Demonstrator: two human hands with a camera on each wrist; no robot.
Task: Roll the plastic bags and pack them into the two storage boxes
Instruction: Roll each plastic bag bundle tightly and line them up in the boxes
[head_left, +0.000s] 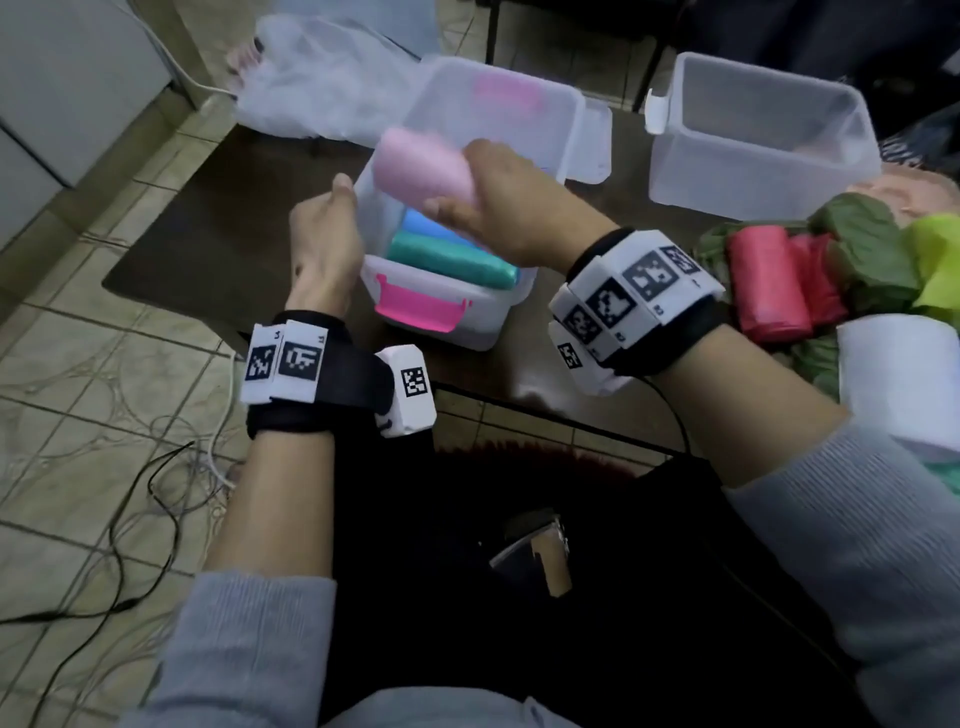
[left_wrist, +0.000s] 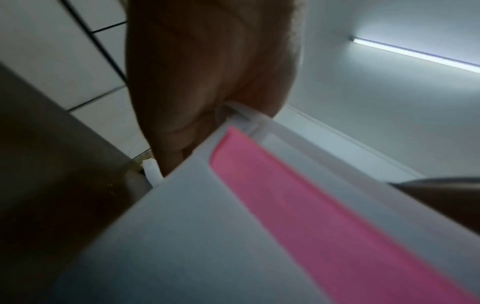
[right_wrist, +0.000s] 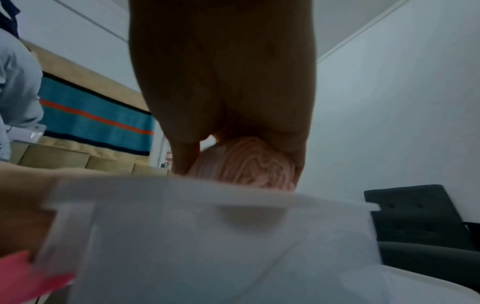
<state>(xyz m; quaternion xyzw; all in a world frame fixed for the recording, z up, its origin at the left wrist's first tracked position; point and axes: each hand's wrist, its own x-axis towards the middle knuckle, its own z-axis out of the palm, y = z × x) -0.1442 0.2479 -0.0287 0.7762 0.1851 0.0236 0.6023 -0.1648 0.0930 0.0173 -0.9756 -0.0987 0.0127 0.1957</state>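
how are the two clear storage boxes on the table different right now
The near box holds a teal roll and a blue roll; the far box looks empty. The near box has a pink latch, the far box a white one. The left hand grips only the near box. Both are translucent and lidless.

head view looks down from above; both wrist views look up, close against the pink-latched box (head_left: 441, 306)

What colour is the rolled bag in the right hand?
Pale pink rolled bag; the head view shows it best.
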